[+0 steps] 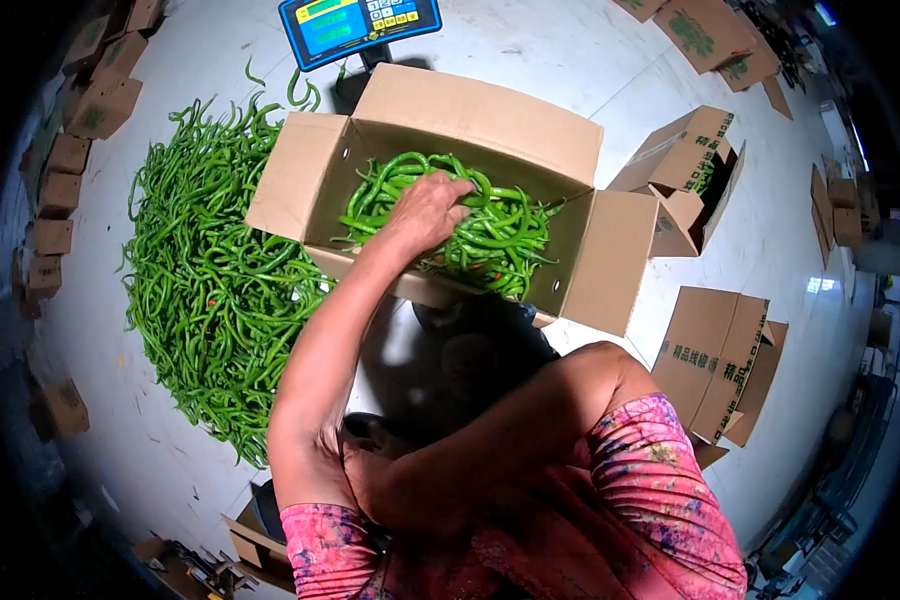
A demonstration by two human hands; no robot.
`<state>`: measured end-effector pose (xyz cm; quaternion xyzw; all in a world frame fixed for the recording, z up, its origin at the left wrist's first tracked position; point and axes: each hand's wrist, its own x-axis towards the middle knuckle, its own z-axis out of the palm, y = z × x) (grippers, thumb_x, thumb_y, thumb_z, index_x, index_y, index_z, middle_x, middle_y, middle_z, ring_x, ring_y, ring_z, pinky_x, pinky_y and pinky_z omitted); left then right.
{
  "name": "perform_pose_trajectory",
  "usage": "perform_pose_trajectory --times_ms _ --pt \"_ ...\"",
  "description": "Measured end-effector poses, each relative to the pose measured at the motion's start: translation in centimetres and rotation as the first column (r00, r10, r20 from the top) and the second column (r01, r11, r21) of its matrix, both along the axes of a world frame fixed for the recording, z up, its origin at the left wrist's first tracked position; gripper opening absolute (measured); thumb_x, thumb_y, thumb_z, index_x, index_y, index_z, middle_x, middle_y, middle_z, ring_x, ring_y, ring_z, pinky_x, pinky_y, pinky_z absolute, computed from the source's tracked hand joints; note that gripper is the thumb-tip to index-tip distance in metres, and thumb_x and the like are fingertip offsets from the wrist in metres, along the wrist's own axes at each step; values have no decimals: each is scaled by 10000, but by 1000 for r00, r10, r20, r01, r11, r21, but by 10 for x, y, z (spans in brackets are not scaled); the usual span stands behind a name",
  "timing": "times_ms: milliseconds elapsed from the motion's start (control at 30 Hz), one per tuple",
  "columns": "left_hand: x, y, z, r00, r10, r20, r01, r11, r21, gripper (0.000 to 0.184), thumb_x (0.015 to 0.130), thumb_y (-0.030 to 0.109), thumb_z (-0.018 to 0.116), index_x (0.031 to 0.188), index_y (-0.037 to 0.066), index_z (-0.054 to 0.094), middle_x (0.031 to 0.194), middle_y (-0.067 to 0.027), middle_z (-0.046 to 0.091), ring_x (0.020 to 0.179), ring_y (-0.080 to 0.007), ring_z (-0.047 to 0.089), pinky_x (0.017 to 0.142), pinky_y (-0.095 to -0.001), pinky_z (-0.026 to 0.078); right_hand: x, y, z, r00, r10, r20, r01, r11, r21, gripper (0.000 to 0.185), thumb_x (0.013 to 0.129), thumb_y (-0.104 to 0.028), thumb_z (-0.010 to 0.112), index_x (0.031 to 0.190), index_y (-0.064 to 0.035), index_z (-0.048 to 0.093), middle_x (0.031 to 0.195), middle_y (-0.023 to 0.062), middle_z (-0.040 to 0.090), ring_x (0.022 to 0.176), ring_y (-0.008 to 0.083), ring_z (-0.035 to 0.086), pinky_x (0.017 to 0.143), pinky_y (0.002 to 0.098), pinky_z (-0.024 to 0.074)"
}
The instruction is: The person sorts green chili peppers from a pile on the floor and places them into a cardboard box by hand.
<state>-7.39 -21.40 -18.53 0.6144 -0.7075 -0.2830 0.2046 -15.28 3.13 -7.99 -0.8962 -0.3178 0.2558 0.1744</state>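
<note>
one head-worn view looks forward and steeply down, past the person's arms (320, 365), into an open box (475, 108) close below.

L hand (428, 212) extd fwd, R arm (500, 435) bent x-body.

Fisheye view, strongly curved toward black corners. Floor (610, 60) brightly lit at centre, dim at the periphery; deep shadow on the torso (470, 490); small glare patch at right; outer edges soft.
</note>
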Motion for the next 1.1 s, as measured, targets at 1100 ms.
perform_pose_trajectory --times_ms 1100 --pt "-30 -30 25 999 -16 -36 9 980 -199 291 871 187 622 1098 6 644 1042 -208 634 978 -370 604 885 -416 470 -7 18 -28 904 -250 347 248 967 51 325 805 -263 567 1046 -105 719 1081 16 689 989 193 616 801 462 452"
